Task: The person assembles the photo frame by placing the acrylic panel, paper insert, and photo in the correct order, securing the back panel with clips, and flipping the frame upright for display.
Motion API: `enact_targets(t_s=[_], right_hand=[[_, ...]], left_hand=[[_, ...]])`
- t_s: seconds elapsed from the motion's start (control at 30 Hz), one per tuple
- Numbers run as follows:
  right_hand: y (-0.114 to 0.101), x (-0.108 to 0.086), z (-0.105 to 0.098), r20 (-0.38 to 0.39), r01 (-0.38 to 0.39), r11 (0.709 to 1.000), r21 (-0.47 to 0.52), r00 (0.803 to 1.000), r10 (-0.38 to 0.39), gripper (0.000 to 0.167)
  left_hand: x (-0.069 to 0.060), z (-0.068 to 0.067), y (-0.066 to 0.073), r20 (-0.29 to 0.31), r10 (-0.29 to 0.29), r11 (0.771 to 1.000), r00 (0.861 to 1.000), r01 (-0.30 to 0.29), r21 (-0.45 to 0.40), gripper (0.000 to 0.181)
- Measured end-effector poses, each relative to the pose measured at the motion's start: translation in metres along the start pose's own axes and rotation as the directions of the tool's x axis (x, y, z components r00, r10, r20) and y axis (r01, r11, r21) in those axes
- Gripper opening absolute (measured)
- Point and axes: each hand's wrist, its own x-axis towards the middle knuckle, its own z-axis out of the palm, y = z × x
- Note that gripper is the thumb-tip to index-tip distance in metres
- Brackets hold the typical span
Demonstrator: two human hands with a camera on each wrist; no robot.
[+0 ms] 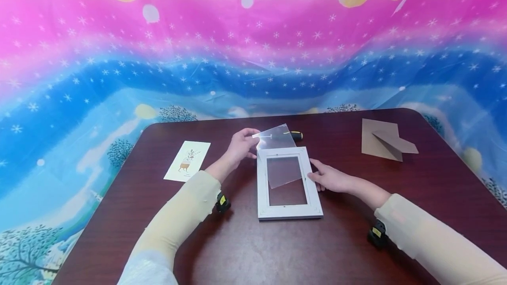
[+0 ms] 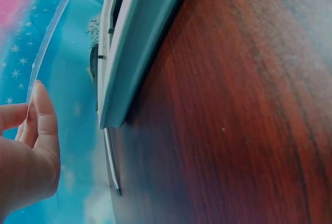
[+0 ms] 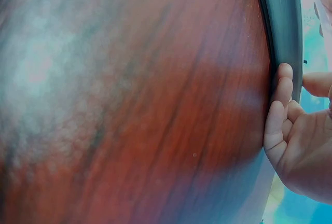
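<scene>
My left hand (image 1: 239, 147) pinches a clear plastic sheet (image 1: 276, 139) at its left edge, between thumb and fingers. The sheet is tilted above the table and slants over and behind the white picture frame (image 1: 290, 213); its lower corner shows through the frame's opening. In the left wrist view, the sheet (image 2: 45, 40) appears edge-on, rising from the fingertips. The frame lies flat, small dark tabs around its inner edge. My right hand (image 1: 332, 178) holds the frame's right side, with the thumb at the upper edge and fingers along the outer side (image 3: 288, 22).
Behind the frame lies a screwdriver with a black and yellow handle (image 1: 296, 135); its metal shaft (image 2: 112, 164) shows in the left wrist view. A white card with a plant drawing (image 1: 188, 161) is at left. A brown backing board with a stand leg (image 1: 378, 137) lies at right.
</scene>
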Motion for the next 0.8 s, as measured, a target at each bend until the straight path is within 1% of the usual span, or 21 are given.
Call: enact_targets(t_s=[0.1, 0.23, 0.4, 0.6, 0.8], right_hand=[[-0.001, 0.0, 0.0, 0.0, -0.006, 1.0, -0.004, 1.0, 0.006, 0.063], [0.0, 0.001, 0.0, 0.002, -0.005, 1.0, -0.004, 1.0, 0.005, 0.064], [0.002, 0.001, -0.001, 0.004, -0.005, 1.0, -0.011, 1.0, 0.005, 0.064], [-0.002, -0.001, -0.001, 0.007, -0.002, 1.0, -0.016, 1.0, 0.002, 0.063], [-0.002, 0.0, 0.0, 0.007, -0.003, 1.0, -0.002, 1.0, 0.003, 0.063]], left_hand=[[-0.001, 0.001, -0.002, 0.017, -0.004, 0.999, 1.0, 0.003, 0.051, 0.027], [-0.002, 0.001, -0.005, 0.027, -0.023, 0.996, 0.999, 0.021, 0.085, 0.025], [-0.003, 0.0, -0.009, 0.047, -0.029, 0.994, 0.998, 0.024, 0.103, 0.023], [-0.004, 0.0, -0.013, 0.079, -0.035, 0.993, 0.996, 0.026, 0.111, 0.022], [-0.005, 0.001, -0.015, 0.084, -0.049, 0.993, 0.995, 0.039, 0.115, 0.022]])
